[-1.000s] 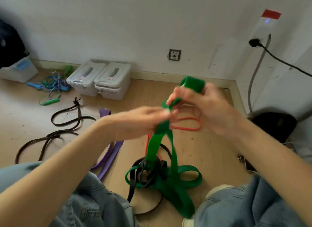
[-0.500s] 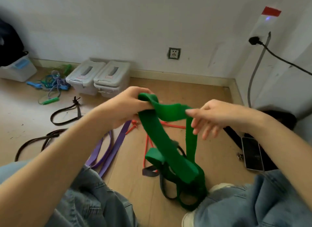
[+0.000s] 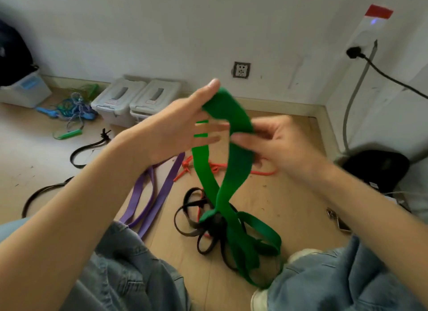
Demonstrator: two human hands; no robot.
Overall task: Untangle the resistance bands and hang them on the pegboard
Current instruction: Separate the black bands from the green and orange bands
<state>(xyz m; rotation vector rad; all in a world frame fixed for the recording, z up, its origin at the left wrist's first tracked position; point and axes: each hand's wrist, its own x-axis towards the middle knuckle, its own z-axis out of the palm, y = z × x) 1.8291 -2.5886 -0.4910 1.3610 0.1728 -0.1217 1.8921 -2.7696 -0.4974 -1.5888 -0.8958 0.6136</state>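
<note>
Head view looks down on a wide green band [image 3: 234, 171] whose long axis runs near upright, from a folded top loop between the hands down to a knot on the floor below them. Left hand [image 3: 178, 130] is spread with straight fingers, the loop draped over its index finger. Right hand [image 3: 275, 139] pinches the band's right strand just beside the left fingertips. Half a second ago the left hand gripped the band in a fist and the right hand's fingers hung loose; the top now sits higher. The band is flat, bright green, twisted once below the grip, and tangled at the bottom with black bands [image 3: 196, 220]. Purple bands [image 3: 157, 195] lie left of the grip.
</note>
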